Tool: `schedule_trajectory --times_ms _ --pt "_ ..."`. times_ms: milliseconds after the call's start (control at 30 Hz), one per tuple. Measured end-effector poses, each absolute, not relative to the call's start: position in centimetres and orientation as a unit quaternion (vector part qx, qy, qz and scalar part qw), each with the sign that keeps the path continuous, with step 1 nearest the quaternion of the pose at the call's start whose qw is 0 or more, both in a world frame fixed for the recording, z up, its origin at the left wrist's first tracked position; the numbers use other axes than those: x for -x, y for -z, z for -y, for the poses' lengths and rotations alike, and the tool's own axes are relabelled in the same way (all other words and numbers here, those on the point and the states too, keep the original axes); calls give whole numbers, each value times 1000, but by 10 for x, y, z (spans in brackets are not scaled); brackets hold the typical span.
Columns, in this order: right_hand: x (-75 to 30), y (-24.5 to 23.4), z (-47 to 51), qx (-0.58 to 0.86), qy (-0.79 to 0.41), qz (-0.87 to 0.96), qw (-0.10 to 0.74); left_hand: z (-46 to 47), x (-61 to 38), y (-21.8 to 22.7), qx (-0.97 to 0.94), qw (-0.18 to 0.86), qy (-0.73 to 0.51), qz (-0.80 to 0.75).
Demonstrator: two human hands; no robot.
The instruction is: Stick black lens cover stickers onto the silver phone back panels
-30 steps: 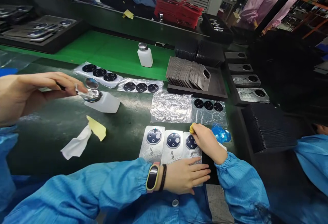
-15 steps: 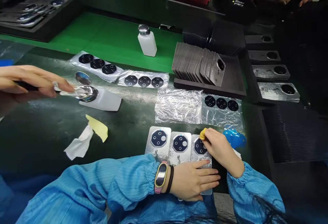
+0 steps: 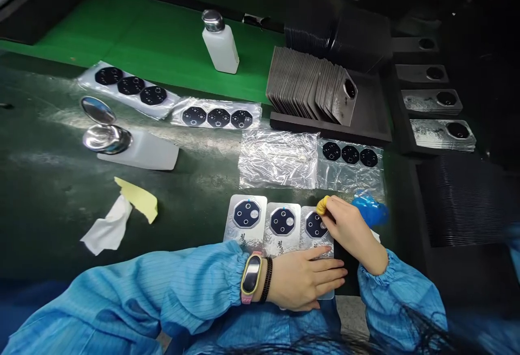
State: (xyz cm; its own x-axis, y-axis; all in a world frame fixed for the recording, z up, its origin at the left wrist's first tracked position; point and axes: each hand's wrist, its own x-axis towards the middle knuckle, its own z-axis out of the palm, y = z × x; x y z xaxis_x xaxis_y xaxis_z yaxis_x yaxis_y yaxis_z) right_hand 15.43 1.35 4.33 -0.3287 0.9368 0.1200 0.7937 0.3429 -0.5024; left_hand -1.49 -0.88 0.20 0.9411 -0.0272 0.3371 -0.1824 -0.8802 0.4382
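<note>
Three silver rectangular plates lie side by side before me: the left plate, the middle plate and the right plate. Each bears a dark octagonal piece with ringed holes. My left hand rests flat across the lower plates, fingers spread, hiding part of them. Over the right plate's octagon, my right hand has its fingers bent and drawn together; a yellow finger cot covers one fingertip, at the octagon's upper edge. Whatever the fingertips may grip is hidden. Beside this hand lies crumpled blue film.
Clear film and a strip with three dark octagons lie beyond the plates. A tray of upright plates stands behind. Leftward are an open-lidded white bottle, paper scraps and another white bottle.
Another person's hand, at the left bottle's open top half a second ago, has left the view. The camera view has shifted slightly. Both my hands keep nearly the same place on the plates.
</note>
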Motion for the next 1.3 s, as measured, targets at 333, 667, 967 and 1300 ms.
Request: schedule_trajectory --times_ms 333,667,967,1300 --pt "-158 -43 -13 552 -160 801 164 5 13 -9 -951 283 -111 56" --pt "-154 -46 -13 547 -107 822 120 3 14 -15 -949 293 -108 45" --pt "-151 -45 -12 541 -56 832 108 -3 18 -29 -965 219 -139 42" --pt "-148 -40 -12 504 22 856 113 -1 14 -12 -981 151 -93 76"
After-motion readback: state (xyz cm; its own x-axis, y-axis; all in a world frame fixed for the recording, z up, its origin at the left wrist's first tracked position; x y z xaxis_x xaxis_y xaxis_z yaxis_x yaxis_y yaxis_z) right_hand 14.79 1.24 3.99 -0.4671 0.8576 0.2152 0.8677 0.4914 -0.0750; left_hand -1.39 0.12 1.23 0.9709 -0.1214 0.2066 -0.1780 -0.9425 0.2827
